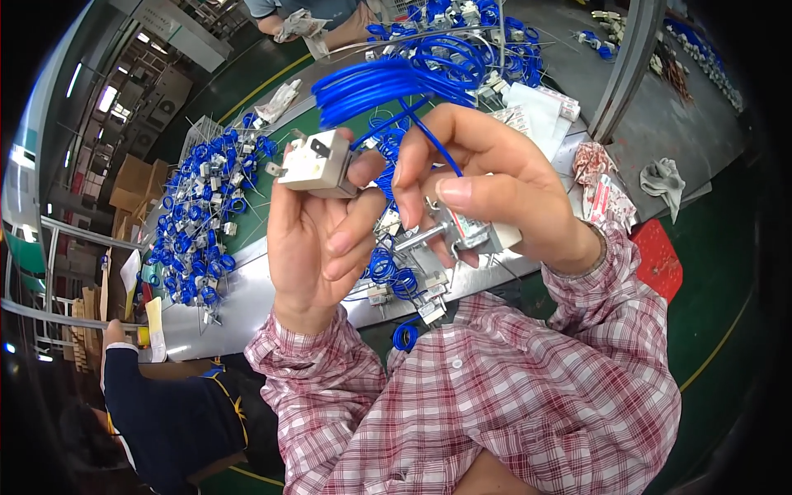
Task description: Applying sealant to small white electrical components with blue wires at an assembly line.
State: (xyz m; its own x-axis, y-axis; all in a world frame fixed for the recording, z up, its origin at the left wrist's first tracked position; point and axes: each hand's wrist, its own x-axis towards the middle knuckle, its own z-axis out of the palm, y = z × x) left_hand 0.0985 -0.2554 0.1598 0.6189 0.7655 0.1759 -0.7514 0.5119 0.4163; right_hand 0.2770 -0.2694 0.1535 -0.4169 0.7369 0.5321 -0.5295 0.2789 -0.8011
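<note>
My left hand [313, 239] is closed on a white thermostat [318, 163], a block with flat metal terminals, held between thumb and fingers. My right hand [520, 181] grips a second thermostat [469, 229], with a metal shaft pointing left and a white body partly hidden by the fingers. Above both hands is a blue coil [367, 89] of thin tubing; strands run down from it toward each thermostat. Below the hands, several more thermostats with blue coils [384, 266] lie by the table's near edge.
A large heap of blue-coiled thermostats [198, 219] covers the table's left side; another pile [470, 41] lies at the back. White papers [536, 115], a stained cloth [596, 169] and a grey glove [662, 181] are at right, near a metal post [629, 70]. Other people work across and at lower left.
</note>
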